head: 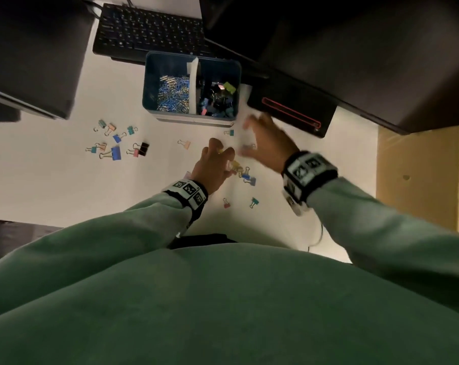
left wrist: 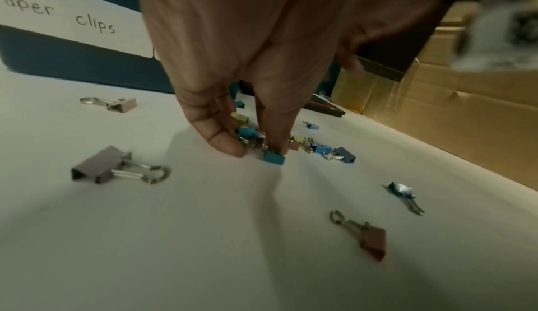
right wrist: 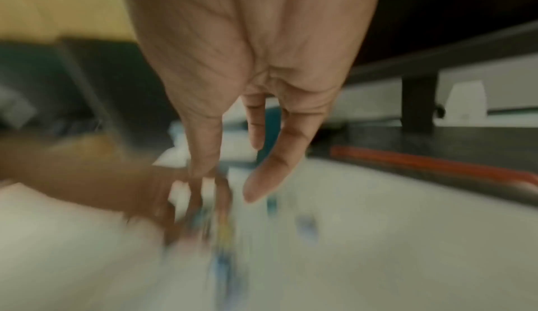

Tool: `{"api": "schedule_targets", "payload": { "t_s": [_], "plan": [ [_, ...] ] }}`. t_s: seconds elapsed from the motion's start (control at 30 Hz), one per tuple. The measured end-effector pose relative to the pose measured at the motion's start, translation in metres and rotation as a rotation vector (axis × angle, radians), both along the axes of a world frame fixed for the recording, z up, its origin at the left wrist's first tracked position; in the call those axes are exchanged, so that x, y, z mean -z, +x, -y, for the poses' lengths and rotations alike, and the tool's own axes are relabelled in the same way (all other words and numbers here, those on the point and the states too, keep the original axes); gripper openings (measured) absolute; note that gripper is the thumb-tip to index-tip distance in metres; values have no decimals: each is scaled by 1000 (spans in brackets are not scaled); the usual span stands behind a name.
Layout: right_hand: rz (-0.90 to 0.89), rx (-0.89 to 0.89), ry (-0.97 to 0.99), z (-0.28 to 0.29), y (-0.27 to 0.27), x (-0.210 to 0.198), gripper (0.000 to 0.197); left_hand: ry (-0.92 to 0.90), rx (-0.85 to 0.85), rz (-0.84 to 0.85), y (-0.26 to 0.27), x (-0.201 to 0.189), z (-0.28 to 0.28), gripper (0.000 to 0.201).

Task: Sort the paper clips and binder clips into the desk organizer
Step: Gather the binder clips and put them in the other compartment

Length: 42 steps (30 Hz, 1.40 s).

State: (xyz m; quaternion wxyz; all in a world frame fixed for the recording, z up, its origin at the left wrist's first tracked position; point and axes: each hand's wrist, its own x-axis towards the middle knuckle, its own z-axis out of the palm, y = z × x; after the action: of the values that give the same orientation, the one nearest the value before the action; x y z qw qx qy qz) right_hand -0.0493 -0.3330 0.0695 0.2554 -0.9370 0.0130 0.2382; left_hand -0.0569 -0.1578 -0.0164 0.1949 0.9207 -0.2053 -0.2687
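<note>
A blue desk organizer (head: 191,115) stands mid-desk, with paper clips in its left compartment and binder clips in its right; its front label (left wrist: 87,19) reads "paper clips". My left hand (head: 218,159) is down on the white desk, fingertips pinching a small bunch of binder clips, a teal one (left wrist: 273,157) lowest. More clips (head: 247,176) lie just right of it. My right hand (head: 260,138) is blurred above the desk by the organizer's front right corner. Its fingers (right wrist: 262,178) are straight and hold nothing. Several coloured binder clips (head: 116,142) lie scattered to the left.
A black keyboard (head: 149,30) lies behind the organizer, with dark monitors (head: 30,54) on both sides. A black device with a red line (head: 291,111) sits right of the organizer. A cardboard box (head: 418,177) stands past the desk's right edge. Loose red (head: 226,203) and teal (head: 253,202) clips lie near me.
</note>
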Motion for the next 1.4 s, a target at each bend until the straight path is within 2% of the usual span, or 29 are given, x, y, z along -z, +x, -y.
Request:
{"api": "schedule_targets", "payload": {
  "t_s": [0.07,0.13,0.23,0.4,0.53,0.8,0.9,1.0,1.1,1.2,1.27,1.4],
  "plan": [
    [-139,-133,-96,8,-44,22,69,-14,-9,-23,0,2,1,33],
    [-179,-173,-119,7,-73,45,72,-29,-49,-69,0,3,3,29],
    [-121,-139,-92,-2,-83,66,59,-45,-110,-100,-1,3,5,22],
    [-41,-109,-49,-16,-74,75,21,-54,-144,-117,-2,4,3,19],
    [-38,6,46,-8,-70,76,11,-45,-184,-139,-2,8,-7,22],
    [-34,81,43,1,-63,73,9,-66,-154,-145,0,9,-6,24],
    [-47,27,8,3,-63,74,19,-48,-121,-121,0,8,-6,26],
    [-61,-98,-92,-5,-69,75,35,-46,-99,-116,3,8,-7,26],
    [-52,-127,-123,-12,-73,77,18,-77,-106,-121,6,6,-8,24],
    [-73,-82,-107,-11,-71,76,16,-226,-206,-111,15,-14,-11,18],
    [-54,28,-35,-8,-68,75,12,-328,-247,-48,29,-39,-12,17],
    [155,235,181,-10,-38,52,10,-435,-305,107,76,-80,-9,15]
  ]
}}
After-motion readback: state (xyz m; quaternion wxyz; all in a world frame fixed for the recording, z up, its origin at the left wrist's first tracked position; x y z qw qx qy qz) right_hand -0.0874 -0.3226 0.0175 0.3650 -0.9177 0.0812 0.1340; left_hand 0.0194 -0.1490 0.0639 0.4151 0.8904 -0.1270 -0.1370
